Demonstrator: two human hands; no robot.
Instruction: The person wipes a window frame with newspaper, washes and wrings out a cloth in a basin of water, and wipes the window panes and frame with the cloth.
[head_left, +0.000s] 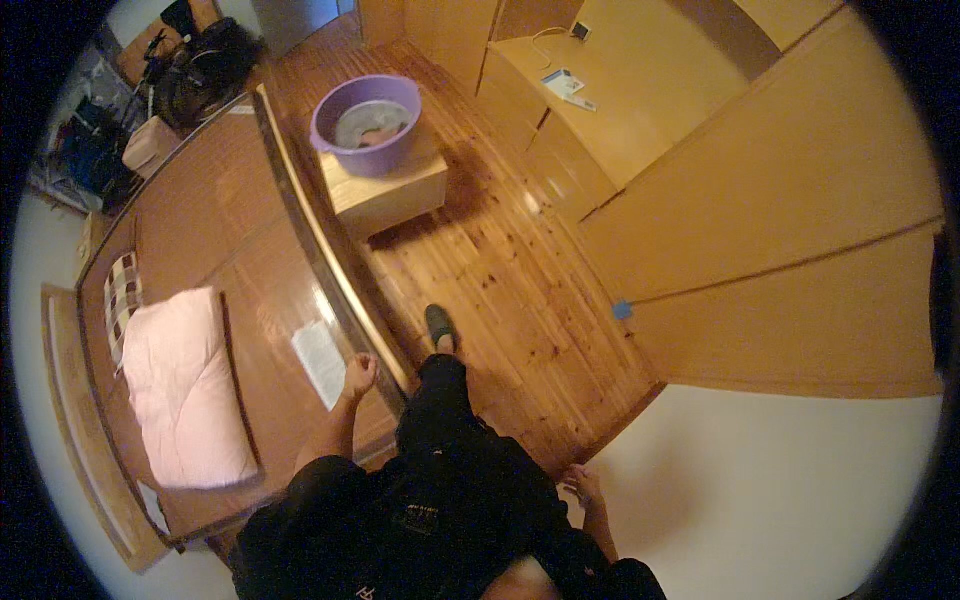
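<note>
My left hand hangs over the edge of the brown bed mat, close to a folded white cloth; its fingers are curled, and whether it is fully closed does not show. Low at the right, beside the white wall, my right hand has its fingers apart and holds nothing. Ahead on the wooden floor, a purple plastic basin rests on a light wooden box-like stand. Water and some reddish cloth-like material show inside the basin. A folded pink quilt lies on the mat at the left.
The bed's raised edge runs along my left side. Wooden cabinets and a desk surface stand to the right, with a small box on the desk. A checked pillow and a dark pile of bags lie farther left.
</note>
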